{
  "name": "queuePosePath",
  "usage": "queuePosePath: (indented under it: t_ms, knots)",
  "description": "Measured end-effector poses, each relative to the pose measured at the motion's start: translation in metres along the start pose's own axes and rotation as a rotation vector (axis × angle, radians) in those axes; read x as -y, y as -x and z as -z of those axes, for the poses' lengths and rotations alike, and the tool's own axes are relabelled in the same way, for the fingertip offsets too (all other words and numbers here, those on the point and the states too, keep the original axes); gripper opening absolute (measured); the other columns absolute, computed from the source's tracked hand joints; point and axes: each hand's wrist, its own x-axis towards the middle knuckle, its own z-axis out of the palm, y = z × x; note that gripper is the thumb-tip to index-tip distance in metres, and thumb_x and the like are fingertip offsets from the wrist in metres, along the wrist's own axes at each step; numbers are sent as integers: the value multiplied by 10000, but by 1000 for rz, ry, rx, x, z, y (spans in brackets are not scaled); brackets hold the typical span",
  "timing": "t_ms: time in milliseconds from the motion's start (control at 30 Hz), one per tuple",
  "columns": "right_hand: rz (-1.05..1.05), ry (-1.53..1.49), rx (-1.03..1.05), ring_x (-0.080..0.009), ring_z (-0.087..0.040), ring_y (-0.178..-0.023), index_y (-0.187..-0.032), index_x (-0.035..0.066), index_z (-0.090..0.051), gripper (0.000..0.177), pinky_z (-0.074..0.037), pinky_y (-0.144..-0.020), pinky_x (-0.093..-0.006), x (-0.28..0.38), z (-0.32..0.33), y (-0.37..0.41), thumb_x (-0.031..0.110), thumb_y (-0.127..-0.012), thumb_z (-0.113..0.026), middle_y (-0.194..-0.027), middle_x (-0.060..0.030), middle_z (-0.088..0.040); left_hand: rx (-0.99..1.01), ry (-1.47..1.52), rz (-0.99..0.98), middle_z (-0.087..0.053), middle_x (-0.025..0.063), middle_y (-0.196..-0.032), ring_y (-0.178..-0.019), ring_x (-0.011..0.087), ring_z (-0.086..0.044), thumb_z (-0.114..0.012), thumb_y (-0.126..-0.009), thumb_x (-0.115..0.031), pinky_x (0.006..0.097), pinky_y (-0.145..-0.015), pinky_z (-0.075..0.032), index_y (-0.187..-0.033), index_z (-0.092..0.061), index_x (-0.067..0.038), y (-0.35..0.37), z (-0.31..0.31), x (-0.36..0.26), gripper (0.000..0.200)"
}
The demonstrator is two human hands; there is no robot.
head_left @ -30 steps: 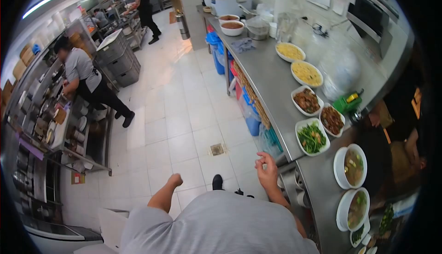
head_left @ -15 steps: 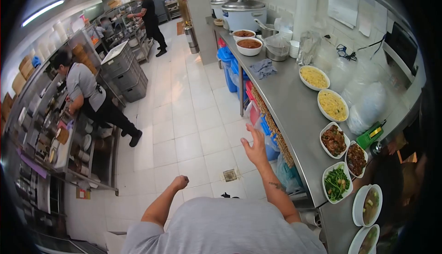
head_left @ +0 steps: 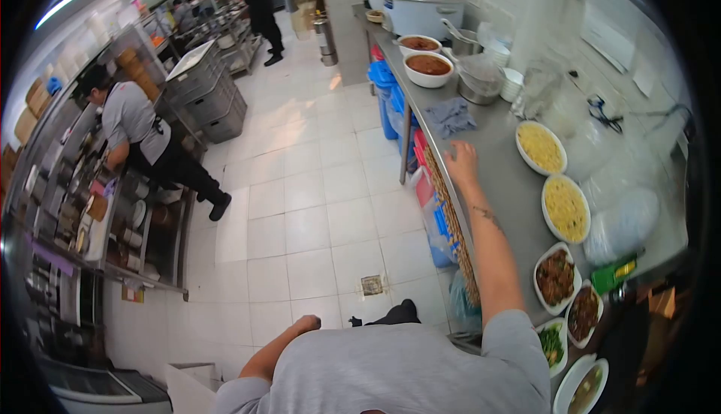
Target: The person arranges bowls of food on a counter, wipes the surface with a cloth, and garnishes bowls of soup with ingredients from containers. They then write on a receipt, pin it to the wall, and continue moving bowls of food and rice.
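Observation:
My right hand [head_left: 462,162] reaches out over the front edge of the steel counter [head_left: 488,160], palm down and fingers slightly bent and apart, with nothing in it. Just beyond its fingertips lies a crumpled blue-grey cloth [head_left: 452,117], which it does not visibly touch. My left hand [head_left: 307,324] hangs low over the floor at my side, its fingers curled closed, and no object shows in it. To the right of my right arm stand an oval dish of yellow rice [head_left: 541,147], a second dish of yellow rice [head_left: 566,207] and a dish of brown meat [head_left: 556,278].
Bowls of red-brown food [head_left: 428,69] and a large lidded cooker [head_left: 422,16] stand farther along the counter. Blue bins [head_left: 384,84] sit beneath it. At the left, a co-worker [head_left: 139,117] leans over a work shelf beside stacked grey crates [head_left: 214,99]. White floor tiles [head_left: 308,189] run between.
I have moved forward along the counter. My right hand has gone from above the floor to over the counter edge, near the cloth. Another person now shows at the far end.

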Motion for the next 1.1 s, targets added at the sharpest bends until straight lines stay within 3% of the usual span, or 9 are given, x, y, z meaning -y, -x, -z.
queuePosePath:
  t_ms: [33, 133, 333, 533, 667, 767, 867, 967, 1100]
  knots:
    - [5, 24, 31, -338, -490, -1054, -1059, 42, -564, 351, -377, -923, -408, -10, -9, -18, 193, -752, -643, -1082, -155, -567, -30, 41, 90, -633, 187, -940, -898, 361, -601, -477, -775, -195, 435, -773, -487, -888, -661, -61, -28, -32, 18, 254]
    - [58, 76, 43, -325, -478, -1088, -1071, 54, -560, 360, -350, -951, -458, -41, -44, -62, 241, -771, -631, -1119, -147, -552, -70, 261, 106, -635, 188, -929, -886, 359, -604, -476, -777, -193, 434, -776, -486, -886, -663, -66, 38, 17, -24, 251]
    - [129, 213, 211, -310, -482, -1090, -1091, 81, -546, 368, -281, -966, -582, -58, -63, -82, 355, -845, -538, -1111, -107, -551, -177, 196, 274, -630, 205, -915, -883, 377, -597, -471, -789, -200, 441, -790, -482, -875, -662, -53, 36, 50, -38, 256]
    - [29, 147, 409, -290, -515, -1014, -960, 134, -614, 336, -319, -960, -507, -46, 5, -46, 427, -846, -497, -1009, -68, -604, -223, 304, 183, -628, 217, -897, -875, 378, -597, -497, -791, -220, 437, -786, -483, -880, -657, -37, 7, 83, -65, 259]
    - [-100, 18, 614, -312, -552, -880, -779, 96, -640, 253, -439, -788, -387, -64, 43, -13, 323, -799, -532, -771, -118, -632, -191, 307, 117, -630, 215, -894, -864, 380, -598, -506, -787, -222, 440, -780, -483, -878, -659, -44, -24, 95, -71, 252]
    - [-263, -181, 569, -308, -557, -871, -814, 83, -631, 263, -435, -795, -384, -84, 54, -9, 331, -777, -554, -861, -125, -638, -200, 193, 50, -630, 216, -884, -855, 383, -599, -500, -784, -221, 446, -775, -483, -855, -655, -39, -42, 106, -71, 249]
    - [-209, -15, 318, -328, -456, -1132, -1117, 135, -571, 414, -348, -957, -429, -87, 18, 2, 395, -796, -543, -1211, -148, -521, -151, 122, 35, -628, 221, -868, -848, 388, -598, -491, -781, -221, 451, -770, -483, -823, -646, -23, -50, 112, -73, 255]
    - [-179, 206, 162, -371, -299, -1271, -1342, 174, -371, 637, -221, -1036, -502, -53, -11, 22, 470, -805, -543, -1414, -152, -298, -215, 30, -43, -624, 229, -853, -841, 393, -595, -482, -781, -215, 456, -766, -481, -804, -638, -8, -56, 120, -73, 260]
    - [-256, 215, 165, -374, -163, -1338, -1419, 224, -214, 701, -140, -1049, -557, -17, 11, 39, 515, -840, -482, -1471, -169, -147, -330, 118, -148, -620, 233, -848, -828, 404, -590, -474, -784, -201, 461, -759, -477, -807, -638, -6, -41, 121, -79, 256]
